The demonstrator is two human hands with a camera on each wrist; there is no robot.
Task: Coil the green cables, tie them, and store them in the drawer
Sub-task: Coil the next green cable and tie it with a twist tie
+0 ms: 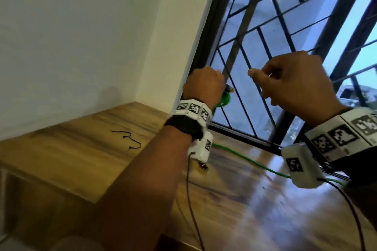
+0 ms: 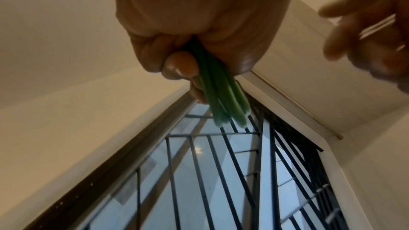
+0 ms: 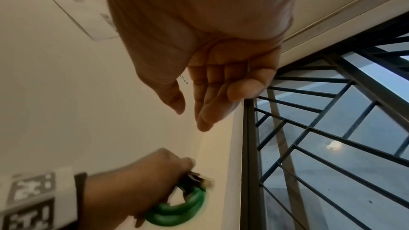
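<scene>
My left hand (image 1: 204,85) is raised in front of the window and grips a small coil of green cable (image 1: 224,101) in its fist. In the left wrist view several green strands (image 2: 221,97) stick out below the curled fingers (image 2: 179,64). A plug end (image 3: 199,179) pokes out by the coil (image 3: 177,211). The rest of the green cable (image 1: 251,162) trails down and lies across the wooden table. My right hand (image 1: 289,83) hovers to the right of the coil, apart from it. Its fingers (image 3: 210,93) are loosely bent, thumb apart from them, and hold nothing I can make out.
Thin black ties (image 1: 130,138) lie on the wooden table (image 1: 61,159) to the left. A barred window (image 1: 285,26) stands right behind both hands, and a white wall (image 1: 81,36) closes the left side. No drawer is in view.
</scene>
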